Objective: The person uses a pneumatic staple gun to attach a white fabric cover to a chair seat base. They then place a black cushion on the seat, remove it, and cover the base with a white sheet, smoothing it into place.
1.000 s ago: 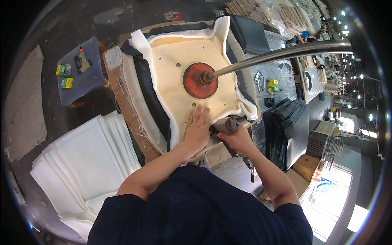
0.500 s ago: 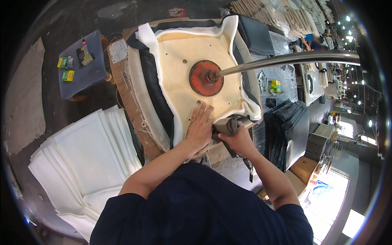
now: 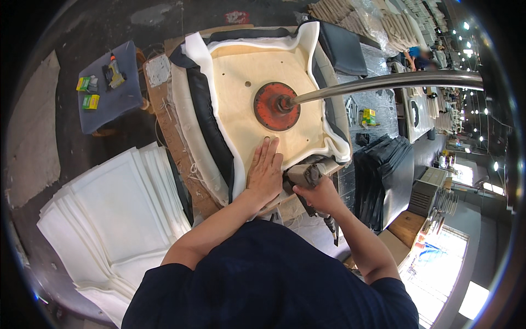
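Head-worn view (fisheye), facing down.

Rests the left hand (image 3: 265,178) flat on a pale wooden panel (image 3: 235,104), with fingers (image 3: 265,151) extended just short of a red disc (image 3: 266,113). Grips a grey handheld tool (image 3: 300,174) in the right hand (image 3: 321,194), at the panel's near edge. Has white padding (image 3: 197,49) and black material (image 3: 204,109) along the panel's sides, a metal bar (image 3: 383,81) rising from the disc, white sheets (image 3: 104,219) stacked at left.

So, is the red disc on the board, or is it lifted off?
On it: the red disc lies against the board, with no gap visible around its rim.
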`<action>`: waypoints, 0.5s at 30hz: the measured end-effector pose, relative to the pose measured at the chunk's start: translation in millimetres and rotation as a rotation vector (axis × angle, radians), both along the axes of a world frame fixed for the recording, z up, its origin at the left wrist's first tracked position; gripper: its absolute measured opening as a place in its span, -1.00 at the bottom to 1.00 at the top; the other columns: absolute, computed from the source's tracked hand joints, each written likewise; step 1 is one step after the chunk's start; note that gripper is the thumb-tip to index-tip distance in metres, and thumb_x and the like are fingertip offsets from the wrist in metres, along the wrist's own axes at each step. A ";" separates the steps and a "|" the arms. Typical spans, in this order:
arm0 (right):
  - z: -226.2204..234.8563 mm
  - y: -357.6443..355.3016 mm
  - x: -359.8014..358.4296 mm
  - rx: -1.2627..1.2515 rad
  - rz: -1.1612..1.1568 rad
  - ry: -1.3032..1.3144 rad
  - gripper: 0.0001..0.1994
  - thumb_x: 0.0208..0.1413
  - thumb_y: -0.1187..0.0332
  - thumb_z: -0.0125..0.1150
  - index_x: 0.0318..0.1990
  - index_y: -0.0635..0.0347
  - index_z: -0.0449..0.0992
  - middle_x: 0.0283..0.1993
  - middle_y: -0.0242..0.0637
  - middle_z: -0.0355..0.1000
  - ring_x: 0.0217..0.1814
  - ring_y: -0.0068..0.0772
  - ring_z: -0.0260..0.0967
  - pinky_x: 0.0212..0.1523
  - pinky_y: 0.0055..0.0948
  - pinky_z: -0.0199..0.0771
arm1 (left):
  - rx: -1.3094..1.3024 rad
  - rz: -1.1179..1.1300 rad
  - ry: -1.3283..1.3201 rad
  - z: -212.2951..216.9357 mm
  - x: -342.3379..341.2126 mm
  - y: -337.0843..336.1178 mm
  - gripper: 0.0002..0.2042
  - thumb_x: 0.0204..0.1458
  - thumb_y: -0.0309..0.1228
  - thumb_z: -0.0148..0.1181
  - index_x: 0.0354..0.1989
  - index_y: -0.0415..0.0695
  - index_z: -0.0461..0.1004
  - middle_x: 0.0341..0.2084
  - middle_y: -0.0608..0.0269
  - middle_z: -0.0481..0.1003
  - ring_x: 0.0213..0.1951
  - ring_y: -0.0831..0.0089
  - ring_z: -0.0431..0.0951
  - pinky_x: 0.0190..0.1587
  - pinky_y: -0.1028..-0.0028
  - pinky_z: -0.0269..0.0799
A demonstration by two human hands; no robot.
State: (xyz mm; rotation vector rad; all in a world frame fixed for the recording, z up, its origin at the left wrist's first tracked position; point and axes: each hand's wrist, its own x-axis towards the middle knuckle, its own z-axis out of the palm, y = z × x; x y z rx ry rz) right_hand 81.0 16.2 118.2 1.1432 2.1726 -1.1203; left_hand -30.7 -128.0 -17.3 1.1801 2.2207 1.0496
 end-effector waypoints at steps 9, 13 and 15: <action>-4.7 -4.7 -7.7 0.058 0.072 0.113 -0.55 0.18 0.22 0.62 0.10 0.33 0.68 -0.07 -0.01 0.75 0.00 -0.04 0.74 0.01 -0.09 0.67 | -0.001 -0.063 -0.026 -0.9 -12.5 -6.5 -0.57 0.15 -0.53 0.21 0.21 -0.29 0.40 0.69 -0.15 0.00 0.74 -0.15 -0.14 0.75 -0.03 -0.29; -6.5 1.5 0.5 0.026 0.027 0.071 -0.61 0.21 0.22 0.62 0.03 0.33 0.69 -0.22 -0.14 0.73 -0.27 -0.23 0.71 -0.21 -0.20 0.66 | -0.054 -0.107 -0.032 10.9 -15.9 -13.4 -0.44 0.17 -0.37 0.37 0.32 -0.27 0.35 0.70 -0.11 -0.04 0.75 -0.12 -0.20 0.75 -0.03 -0.29; -1.9 -1.2 3.7 -0.089 -0.064 0.024 -0.64 0.23 0.23 0.60 -0.02 0.33 0.69 -0.33 -0.24 0.69 -0.46 -0.40 0.62 -0.37 -0.29 0.61 | -0.064 -0.097 -0.015 10.5 -14.5 -13.8 -0.36 0.17 -0.29 0.44 0.36 -0.27 0.32 0.71 -0.10 -0.06 0.76 -0.11 -0.23 0.75 -0.03 -0.30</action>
